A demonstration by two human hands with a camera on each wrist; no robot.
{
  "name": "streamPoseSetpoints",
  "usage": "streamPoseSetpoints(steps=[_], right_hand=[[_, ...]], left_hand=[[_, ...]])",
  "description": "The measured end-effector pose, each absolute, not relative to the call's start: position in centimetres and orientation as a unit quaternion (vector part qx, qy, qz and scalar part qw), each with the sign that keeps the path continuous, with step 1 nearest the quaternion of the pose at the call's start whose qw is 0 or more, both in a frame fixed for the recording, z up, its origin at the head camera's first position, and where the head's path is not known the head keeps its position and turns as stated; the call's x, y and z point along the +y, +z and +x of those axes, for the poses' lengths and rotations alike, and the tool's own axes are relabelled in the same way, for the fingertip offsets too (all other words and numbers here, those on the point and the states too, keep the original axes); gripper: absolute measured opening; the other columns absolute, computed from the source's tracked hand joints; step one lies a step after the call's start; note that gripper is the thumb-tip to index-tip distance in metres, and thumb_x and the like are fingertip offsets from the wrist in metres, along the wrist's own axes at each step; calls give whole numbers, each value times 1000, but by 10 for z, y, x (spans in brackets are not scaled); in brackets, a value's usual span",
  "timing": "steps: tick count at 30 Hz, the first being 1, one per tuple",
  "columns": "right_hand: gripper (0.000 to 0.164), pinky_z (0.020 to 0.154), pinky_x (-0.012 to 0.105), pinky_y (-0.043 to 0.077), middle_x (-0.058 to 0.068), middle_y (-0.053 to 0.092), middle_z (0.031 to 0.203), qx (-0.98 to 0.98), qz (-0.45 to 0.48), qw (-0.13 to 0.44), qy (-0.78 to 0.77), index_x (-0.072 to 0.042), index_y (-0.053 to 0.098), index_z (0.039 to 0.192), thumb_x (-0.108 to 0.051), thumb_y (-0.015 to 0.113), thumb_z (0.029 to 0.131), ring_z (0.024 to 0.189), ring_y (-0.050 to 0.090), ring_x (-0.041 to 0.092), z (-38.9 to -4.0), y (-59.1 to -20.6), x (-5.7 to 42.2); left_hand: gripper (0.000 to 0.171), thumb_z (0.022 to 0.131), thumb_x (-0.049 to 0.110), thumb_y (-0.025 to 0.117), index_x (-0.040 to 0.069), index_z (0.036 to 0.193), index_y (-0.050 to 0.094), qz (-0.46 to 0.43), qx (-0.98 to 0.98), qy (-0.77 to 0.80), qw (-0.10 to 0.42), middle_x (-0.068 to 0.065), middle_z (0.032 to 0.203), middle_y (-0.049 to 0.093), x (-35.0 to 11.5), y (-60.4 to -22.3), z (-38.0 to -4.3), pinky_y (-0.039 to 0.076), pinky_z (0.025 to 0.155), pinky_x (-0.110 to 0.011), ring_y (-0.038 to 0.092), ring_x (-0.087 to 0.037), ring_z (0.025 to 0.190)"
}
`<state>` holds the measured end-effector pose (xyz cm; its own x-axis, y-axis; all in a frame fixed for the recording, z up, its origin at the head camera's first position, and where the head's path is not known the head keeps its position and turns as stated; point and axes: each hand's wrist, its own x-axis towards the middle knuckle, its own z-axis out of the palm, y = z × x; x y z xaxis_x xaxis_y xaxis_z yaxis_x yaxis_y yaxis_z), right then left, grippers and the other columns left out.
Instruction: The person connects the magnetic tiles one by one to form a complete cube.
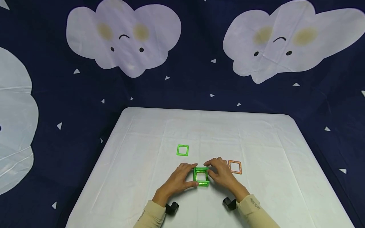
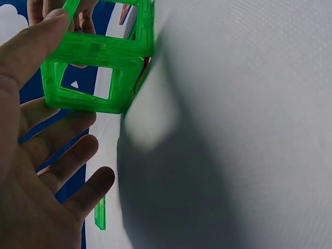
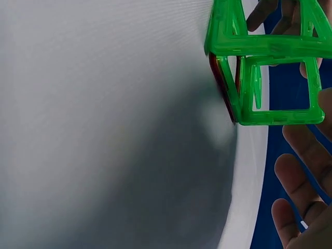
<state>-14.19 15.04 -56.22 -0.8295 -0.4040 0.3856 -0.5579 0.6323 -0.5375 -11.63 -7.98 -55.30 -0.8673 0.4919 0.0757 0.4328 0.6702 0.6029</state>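
Observation:
A box of green translucent square-frame magnetic tiles (image 1: pixel 202 183) stands on the white table between both hands. My left hand (image 1: pixel 181 177) grips its left side, thumb at the near corner and index finger at the far one. In the left wrist view the other fingers (image 2: pixel 78 150) spread away from the box. My right hand (image 1: pixel 223 174) holds the far right corner, thumb against the right side and index finger by the far edge. Dark red tile edges (image 3: pixel 222 85) show along the base of the box in the right wrist view.
A single green square tile (image 1: pixel 182 154) lies flat farther back, left of the box. An orange square tile (image 1: pixel 240 167) lies just beyond the right hand. Behind the table (image 1: pixel 256 133) hangs a dark blue cloth with white clouds (image 1: pixel 125 60).

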Motion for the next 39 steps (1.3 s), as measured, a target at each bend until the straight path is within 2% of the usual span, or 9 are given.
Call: streamPoseSetpoints(steps=[8,16,29,39], right_hand=[[16,76,31,37,-11,68,85,-896,267,135,328,-19,69,88,-13,77,76,77,52,7,-146,-564,149],[13,76,33,38,-10,69,79,-902,247,143,324,-18,71,86,-15,77,76,73,52,7,-148,-562,144],[14,74,32,37,-9,68,81,-898,250,145,331,-18,70,88,-17,77,76,75,53,9,-154,-561,144],[10,75,35,37,-2,69,85,-904,237,122,335,-15,71,91,-19,73,81,81,56,16,-189,-549,150]], left_hand=[[73,80,47,70,17,141,42,252,913,320,34,3,128,56,-79,-554,-114,42,103,-35,48,-14,121],[73,81,43,70,11,141,42,232,917,324,30,-2,130,56,-76,-553,-110,42,103,-36,49,-17,121],[75,80,42,71,15,143,39,223,918,326,21,-1,134,54,-77,-556,-110,41,105,-35,48,-16,124],[76,79,43,71,16,143,39,241,914,326,11,0,132,55,-77,-555,-110,42,104,-34,49,-15,123]])
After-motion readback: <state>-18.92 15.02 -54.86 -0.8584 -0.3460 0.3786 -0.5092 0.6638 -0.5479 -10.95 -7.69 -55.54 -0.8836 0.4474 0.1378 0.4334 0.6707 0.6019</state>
